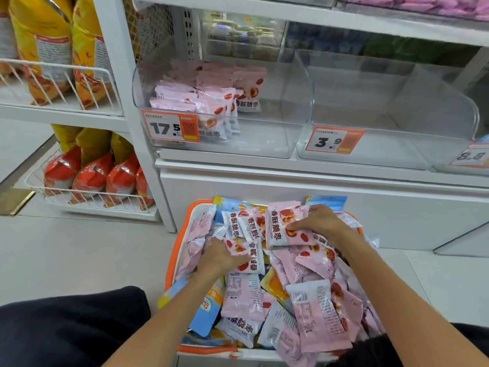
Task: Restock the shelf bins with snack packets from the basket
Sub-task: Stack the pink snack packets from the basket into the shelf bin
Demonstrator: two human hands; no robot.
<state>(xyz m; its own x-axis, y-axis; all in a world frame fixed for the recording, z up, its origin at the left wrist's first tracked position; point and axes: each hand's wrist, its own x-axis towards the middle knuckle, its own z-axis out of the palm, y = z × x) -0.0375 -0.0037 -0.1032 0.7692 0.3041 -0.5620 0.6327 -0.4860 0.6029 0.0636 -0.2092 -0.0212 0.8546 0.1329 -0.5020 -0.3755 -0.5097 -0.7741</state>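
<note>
Right hand (321,223) grips an upright pink snack packet (284,225); left hand (221,256) pinches a second pink packet (250,256), both inside the orange-rimmed basket (173,250) on the floor. Blue packets (205,312) lie mixed among the heap. Above, the clear shelf bin (288,109) tagged 17.5 (170,127) is part-filled with matching packets.

My basket (176,250), white with an orange rim, sits on the floor below the shelf, heaped with pink snack packets (312,300) printed with red fruit, lying at all angles, some face down, with a few blue and yellow packs (205,317) among them. My right hand (321,223) grips one pink packet (281,225) face up near the far edge, and my left hand (221,256) grips another (250,256) nearer the middle. Above, the left clear bin (296,102) holds a small stack of the same pink packets (211,99) in its left half, while the clear bin beside it (397,107) holds none.
</note>
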